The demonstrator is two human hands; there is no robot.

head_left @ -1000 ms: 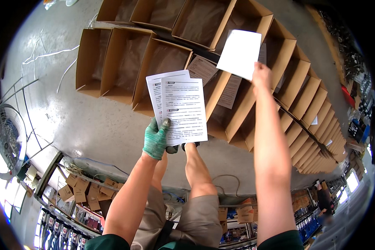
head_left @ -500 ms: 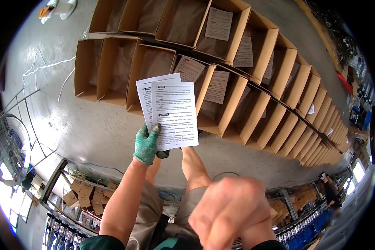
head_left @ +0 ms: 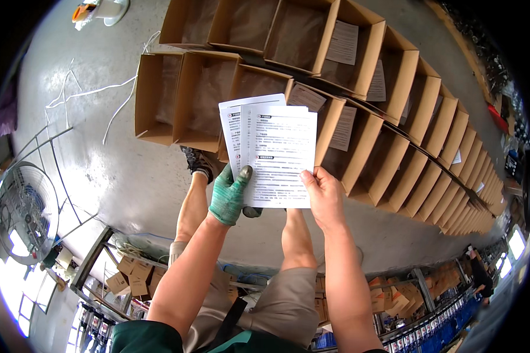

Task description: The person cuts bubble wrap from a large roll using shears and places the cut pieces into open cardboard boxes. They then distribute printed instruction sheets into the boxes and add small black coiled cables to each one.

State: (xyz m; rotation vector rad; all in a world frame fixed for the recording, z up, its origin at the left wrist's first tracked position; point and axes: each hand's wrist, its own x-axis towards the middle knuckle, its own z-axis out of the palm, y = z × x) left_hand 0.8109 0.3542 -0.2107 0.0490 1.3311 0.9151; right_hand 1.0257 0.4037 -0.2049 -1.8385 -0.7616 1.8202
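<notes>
A small stack of printed white sheets, slightly fanned, is in front of me at mid-height. My left hand, in a green knitted glove with dark fingertips, grips the stack by its lower left, thumb on top and fingers underneath. On the right edge of the front sheet, my bare right hand pinches with thumb and forefinger. Beyond the papers stand two rows of open cardboard boxes. Some hold a printed sheet, such as the one lying in a far-row box; the nearest left boxes show only clear plastic film.
A floor fan with a wire guard stands at the left. White cord trails over the grey floor. Behind my legs, a rack carries folded cartons and hanging blue-and-white items. At the upper left is a white round object.
My right hand has come from close below the camera to the sheets and now pinches their right edge. One foot has stepped forward on the left, and the boxes appear shifted right.
</notes>
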